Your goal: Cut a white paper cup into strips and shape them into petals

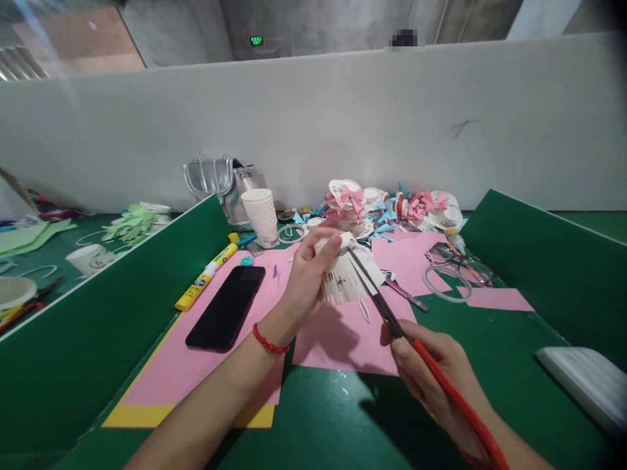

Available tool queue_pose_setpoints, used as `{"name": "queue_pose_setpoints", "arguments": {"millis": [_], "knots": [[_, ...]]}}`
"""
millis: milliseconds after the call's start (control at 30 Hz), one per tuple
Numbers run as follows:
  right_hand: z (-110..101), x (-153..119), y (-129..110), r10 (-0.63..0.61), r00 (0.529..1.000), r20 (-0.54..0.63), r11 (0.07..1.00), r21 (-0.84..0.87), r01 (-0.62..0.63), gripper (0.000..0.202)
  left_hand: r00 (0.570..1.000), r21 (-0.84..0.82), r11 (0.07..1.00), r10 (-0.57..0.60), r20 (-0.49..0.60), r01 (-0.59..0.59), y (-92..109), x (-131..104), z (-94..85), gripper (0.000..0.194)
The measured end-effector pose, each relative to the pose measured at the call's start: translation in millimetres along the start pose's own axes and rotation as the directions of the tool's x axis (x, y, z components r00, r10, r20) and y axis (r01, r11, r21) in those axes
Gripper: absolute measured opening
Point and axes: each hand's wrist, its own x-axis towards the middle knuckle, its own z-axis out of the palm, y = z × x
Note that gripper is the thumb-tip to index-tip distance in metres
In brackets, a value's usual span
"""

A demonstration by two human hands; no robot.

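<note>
My left hand [313, 264], a red braided bracelet [271, 341] at its wrist, grips a white paper cup [349, 275] whose wall is cut into narrow strips. Red-handled scissors [386, 316] are in my right hand [434, 362], fingers closed about them. Their blades reach up to the left and lie against the cup's wall near its base. Part of the cup is covered by my left fingers. Beneath both hands lies pink paper [337, 346] on the green table.
A black phone [226, 307], yellow glue sticks [203, 284] and stacked paper cups [260, 215] stand left. Pink and blue paper flowers [353, 202] fill the back. Eyeglasses [470, 264] and a ring [447, 282] lie right. Green dividers [543, 261] flank the workspace.
</note>
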Motion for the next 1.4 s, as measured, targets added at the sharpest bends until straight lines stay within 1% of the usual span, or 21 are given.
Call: {"name": "queue_pose_setpoints", "arguments": {"millis": [200, 333, 367, 433, 567, 800, 967, 1200, 1300, 1400], "knots": [[-1.0, 1.3, -1.9, -0.01, 1.0, 0.013, 0.999, -0.035, 0.01, 0.042, 1.0, -0.011, 1.0, 0.011, 0.009, -0.011, 0.5, 0.6, 0.5, 0.035], [-5.0, -0.4, -5.5, -0.033, 0.987, 0.155, 0.998, 0.054, 0.025, 0.047, 1.0, -0.047, 0.999, 0.006, -0.001, -0.006, 3.5, 1.8, 0.7, 0.032], [-5.8, -1.0, -6.5, -0.049, 0.984, 0.171, 0.997, 0.072, 0.037, 0.05, 1.0, -0.064, 0.998, 0.012, -0.011, -0.013, 4.7, 2.1, 0.8, 0.031], [-6.6, -1.8, -7.6, -0.07, 0.984, 0.164, 0.996, 0.075, 0.058, 0.051, 0.999, -0.102, 0.994, 0.027, -0.027, -0.03, 7.2, 2.8, 0.8, 0.031], [-5.8, -1.7, -5.4, -0.04, 0.987, 0.155, 0.995, 0.097, 0.025, 0.049, 0.998, -0.143, 0.988, 0.046, -0.042, -0.051, 10.2, 4.9, -0.2, 0.033], [-4.5, -2.0, -2.3, -0.069, 0.988, 0.136, 0.994, 0.097, 0.056, 0.049, 0.999, -0.121, 0.992, 0.039, 0.013, -0.037, 7.4, 4.3, 0.9, 0.032], [-5.2, -2.1, -4.4, -0.08, 0.987, 0.136, 0.99, 0.123, 0.063, 0.046, 1.0, -0.075, 0.997, 0.026, 0.016, -0.025, 3.7, 3.4, 0.3, 0.032], [-5.2, -1.7, -4.9, -0.094, 0.987, 0.128, 0.991, 0.103, 0.081, 0.047, 1.0, -0.087, 0.996, 0.018, 0.02, -0.016, 5.1, 2.9, 1.2, 0.03], [-5.6, -1.6, -4.9, -0.101, 0.984, 0.144, 0.991, 0.107, 0.086, 0.044, 0.999, -0.091, 0.996, 0.015, 0.031, -0.012, 5.1, 2.6, 1.0, 0.028], [-5.9, -0.5, -3.3, -0.095, 0.977, 0.194, 0.991, 0.112, 0.074, 0.044, 0.999, -0.093, 0.996, 0.006, 0.04, -0.003, 4.8, 3.2, 0.2, 0.027]]}}
